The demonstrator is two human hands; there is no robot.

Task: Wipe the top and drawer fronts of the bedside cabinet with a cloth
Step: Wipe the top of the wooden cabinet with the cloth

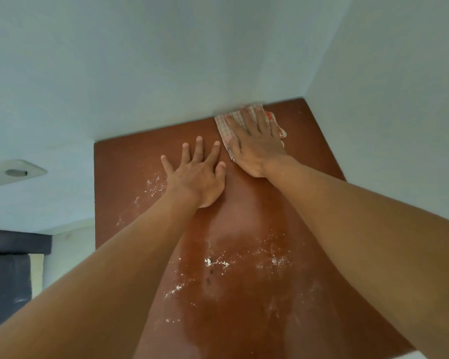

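My right hand presses flat, fingers spread, on the cloth at the cabinet top's back edge, my left hand splayed bare beside it; I should pull toward the white crumbs.

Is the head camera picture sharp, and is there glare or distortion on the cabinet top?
In the head view, wide-angle distortion bends the walls and stretches the forearms. Soft daylight gives a pale sheen on the cabinet top, no harsh glare. The right hand and the checked cloth under it are slightly blurred. The left hand lies flat and looks sharper. The white specks stay readable.
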